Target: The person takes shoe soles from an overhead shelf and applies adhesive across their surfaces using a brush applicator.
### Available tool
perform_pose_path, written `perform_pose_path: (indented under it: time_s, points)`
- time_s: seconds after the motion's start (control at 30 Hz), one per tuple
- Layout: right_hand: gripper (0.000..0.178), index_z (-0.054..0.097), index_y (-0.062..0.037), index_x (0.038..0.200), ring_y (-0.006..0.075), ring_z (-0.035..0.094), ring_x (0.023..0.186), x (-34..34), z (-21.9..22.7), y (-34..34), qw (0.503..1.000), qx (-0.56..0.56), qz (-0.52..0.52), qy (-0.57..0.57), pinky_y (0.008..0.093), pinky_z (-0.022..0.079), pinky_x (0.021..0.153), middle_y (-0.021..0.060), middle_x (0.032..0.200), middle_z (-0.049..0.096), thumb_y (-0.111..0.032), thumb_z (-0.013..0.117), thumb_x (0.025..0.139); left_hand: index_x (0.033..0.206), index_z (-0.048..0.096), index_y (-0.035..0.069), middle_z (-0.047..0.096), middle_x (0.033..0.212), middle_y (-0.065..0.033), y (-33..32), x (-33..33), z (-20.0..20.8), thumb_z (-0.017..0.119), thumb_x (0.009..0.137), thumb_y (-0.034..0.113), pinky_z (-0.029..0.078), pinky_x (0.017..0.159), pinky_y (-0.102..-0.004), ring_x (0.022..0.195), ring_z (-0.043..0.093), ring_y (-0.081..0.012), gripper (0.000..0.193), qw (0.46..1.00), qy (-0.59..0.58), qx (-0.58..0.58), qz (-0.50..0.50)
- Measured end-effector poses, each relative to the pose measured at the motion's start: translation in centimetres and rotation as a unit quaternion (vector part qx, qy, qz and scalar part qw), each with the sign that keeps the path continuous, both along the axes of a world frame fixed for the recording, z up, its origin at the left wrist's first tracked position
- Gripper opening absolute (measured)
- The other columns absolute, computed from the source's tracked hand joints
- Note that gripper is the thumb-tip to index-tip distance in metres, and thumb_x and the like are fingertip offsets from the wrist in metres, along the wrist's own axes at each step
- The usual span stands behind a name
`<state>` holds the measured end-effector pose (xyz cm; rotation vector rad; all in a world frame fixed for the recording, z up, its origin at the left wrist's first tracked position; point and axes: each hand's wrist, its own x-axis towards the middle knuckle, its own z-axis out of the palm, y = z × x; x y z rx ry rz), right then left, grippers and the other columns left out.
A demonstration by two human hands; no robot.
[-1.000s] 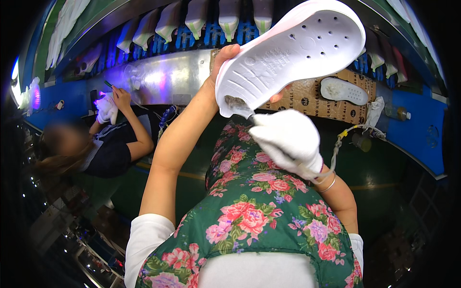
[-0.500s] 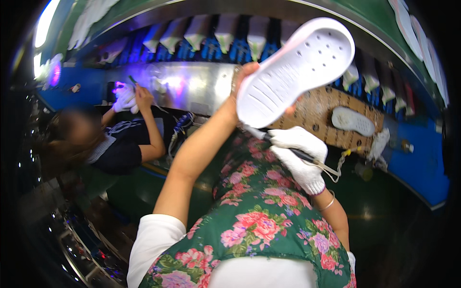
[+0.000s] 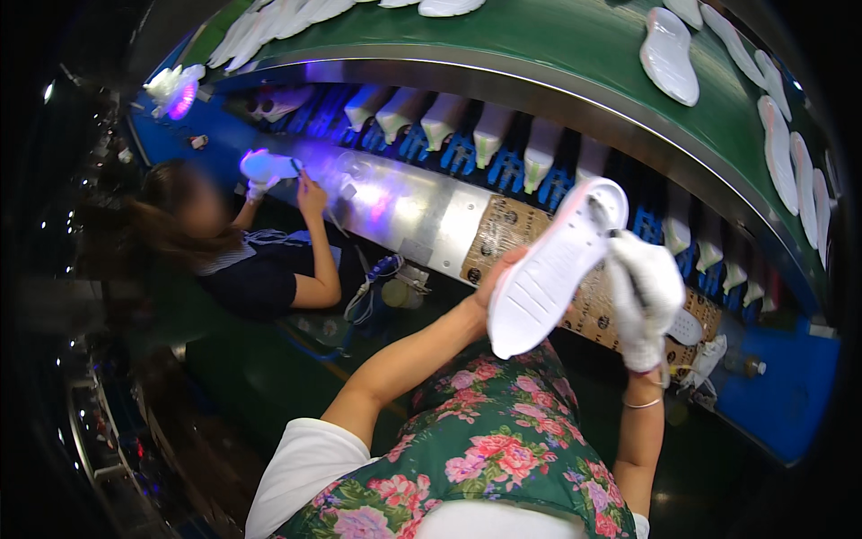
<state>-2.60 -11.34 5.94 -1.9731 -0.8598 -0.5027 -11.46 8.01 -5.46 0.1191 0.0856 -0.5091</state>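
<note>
My left hand (image 3: 505, 277) is bare and wraps the edge of a white shoe sole (image 3: 549, 278), holding it tilted with its long grooves and small holes facing me. The fingers under the sole are mostly hidden. My right hand (image 3: 645, 286), in a white knitted glove, is closed around a slim dark-handled brush-like tool (image 3: 599, 214). Its tip is over the holed end of the sole; whether it touches is hard to tell. Beyond the right glove, another pale sole (image 3: 686, 329) rests on brown cardboard (image 3: 503, 235).
A green conveyor belt (image 3: 575, 45) carries several white soles. Beneath it, white shoe parts (image 3: 492, 135) hang in a row above blue clamps. To the left, a co-worker (image 3: 269, 265) holds a violet-lit piece near a lamp (image 3: 180, 92). A blue tabletop (image 3: 772, 386) ends at right.
The sole has moved lower and away from the upper rack. My right hand has risen, taking the tool from the sole's near end to its holed end. The view has shifted.
</note>
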Motion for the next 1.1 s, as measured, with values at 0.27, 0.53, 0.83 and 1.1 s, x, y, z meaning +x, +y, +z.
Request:
perform_pose_path:
  time_s: [0.27,0.53,0.83,1.1]
  points:
    - [0.019,0.074,0.0057,0.093,0.0239,0.070,0.087,-4.6,-2.8,-2.8,0.825,0.372,0.110,0.411,0.0348,0.055,0.079,0.0185,0.100,0.074,0.006,0.075,0.075,0.152,0.026,-0.005,0.047,0.138,-0.0296,5.1,0.8,5.2,0.086,0.066,0.059,0.055,0.091,-0.0624,0.114,0.059,-0.0461,0.123,0.984,-0.175,0.024,0.034]
    - [0.022,0.073,0.0060,0.101,0.0217,0.070,0.096,-6.1,-6.0,-1.9,0.771,0.379,-0.005,0.511,0.0300,0.054,0.088,0.0177,0.104,0.074,0.010,0.072,0.079,0.158,0.019,0.006,0.028,0.151,-0.0349,5.4,17.9,11.7,0.033,0.090,0.082,0.042,0.111,-0.0593,0.135,0.039,-0.0536,0.103,0.977,-0.187,-0.051,0.088]
    - [0.020,0.075,0.0044,0.102,0.0136,0.068,0.087,-7.9,-8.4,-1.7,0.771,0.347,-0.052,0.531,0.0249,0.055,0.078,0.0099,0.098,0.074,0.006,0.074,0.082,0.139,0.048,-0.004,0.055,0.131,-0.0228,4.7,18.2,12.3,0.070,0.091,0.035,0.051,0.099,-0.0409,0.116,0.059,-0.0322,0.065,0.692,-0.188,0.603,0.349]
    - [0.019,0.075,0.0035,0.103,0.0126,0.068,0.088,-8.4,-8.4,-0.1,0.753,0.337,-0.032,0.564,0.0248,0.054,0.081,0.0094,0.099,0.075,0.004,0.075,0.083,0.133,0.053,-0.007,0.060,0.112,-0.0212,6.7,26.3,13.4,0.084,0.078,0.043,0.054,0.081,-0.0392,0.095,0.063,-0.0271,0.080,0.317,-0.266,0.852,0.320]
